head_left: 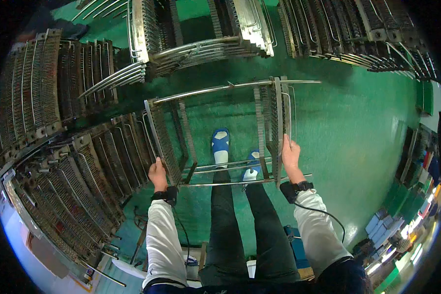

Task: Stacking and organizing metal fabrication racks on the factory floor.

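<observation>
A metal slotted rack (278, 117) is held out in front of me, its open frame spanning both arms. Toothed strips line its two side plates, and round rods join them at front and back. My left hand (158, 174) is closed on the rack's left side, near the front corner. On the right side, my right hand (290, 154) grips the outer edge, beside a bent rod handle (293, 105). The fingertips of both hands are partly hidden. Through the frame show my feet in blue sandals (220, 141).
More slotted racks (186, 54) stand beyond the held one, with others (83, 176) crowded along the left and at the far right (348, 29). Green floor (348, 127) shows to the right. Boxes (379, 230) sit at the lower right. Cables run from the bands on my wrists.
</observation>
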Demonstrator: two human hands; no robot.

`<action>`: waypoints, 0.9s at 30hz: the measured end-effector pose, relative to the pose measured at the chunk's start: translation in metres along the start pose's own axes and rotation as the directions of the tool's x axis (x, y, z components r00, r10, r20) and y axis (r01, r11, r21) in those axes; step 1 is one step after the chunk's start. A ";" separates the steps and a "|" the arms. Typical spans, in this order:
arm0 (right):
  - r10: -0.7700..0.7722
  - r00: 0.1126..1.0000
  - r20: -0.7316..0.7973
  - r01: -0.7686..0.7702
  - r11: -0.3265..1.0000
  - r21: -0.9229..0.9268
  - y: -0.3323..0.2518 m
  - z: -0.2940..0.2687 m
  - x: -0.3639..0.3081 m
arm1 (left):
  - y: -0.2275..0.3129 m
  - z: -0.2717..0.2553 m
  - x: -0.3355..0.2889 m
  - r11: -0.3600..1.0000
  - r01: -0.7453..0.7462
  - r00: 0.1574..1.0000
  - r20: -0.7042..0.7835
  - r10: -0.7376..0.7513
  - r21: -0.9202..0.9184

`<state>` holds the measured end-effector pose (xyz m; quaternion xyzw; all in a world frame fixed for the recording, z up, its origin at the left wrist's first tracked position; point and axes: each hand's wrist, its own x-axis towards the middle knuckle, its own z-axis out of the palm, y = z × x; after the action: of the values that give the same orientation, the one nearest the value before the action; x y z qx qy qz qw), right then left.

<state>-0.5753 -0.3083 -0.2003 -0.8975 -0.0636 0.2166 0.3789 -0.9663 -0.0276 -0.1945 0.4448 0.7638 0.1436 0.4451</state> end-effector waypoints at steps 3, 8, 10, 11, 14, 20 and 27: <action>0.050 0.998 0.035 -0.042 0.979 -0.198 -0.005 0.017 0.004 | -0.013 -0.011 0.025 0.999 0.011 0.999 0.046 -0.013 0.035; -0.153 0.985 -0.083 0.106 0.904 -0.414 0.015 0.024 0.033 | -0.016 0.022 0.018 0.875 -0.270 0.963 0.116 0.244 0.401; -0.084 0.992 -0.095 0.034 0.898 -0.440 0.024 0.035 0.037 | -0.013 0.022 0.013 0.714 -0.306 0.952 0.193 0.238 0.630; -0.111 0.991 -0.073 0.071 0.908 -0.413 0.029 0.033 0.047 | -0.010 0.029 0.011 0.717 -0.304 0.953 0.197 0.232 0.628; -0.085 0.994 -0.064 0.052 0.910 -0.412 0.035 0.038 0.046 | -0.002 0.035 0.006 0.676 -0.228 0.974 0.153 0.169 0.701; -0.143 0.990 0.008 0.136 0.922 -0.364 0.049 0.043 0.064 | -0.012 0.028 0.032 0.695 -0.407 0.911 0.202 0.360 0.593; -0.172 0.934 0.314 0.297 0.863 -0.409 0.017 -0.007 0.065 | 0.005 0.015 0.048 0.790 -0.089 0.975 0.214 -0.055 0.607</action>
<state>-0.5149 -0.3068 -0.2305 -0.9084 -0.2719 0.2665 0.1725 -0.9614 0.0112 -0.2262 0.5849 0.7107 -0.1581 0.3575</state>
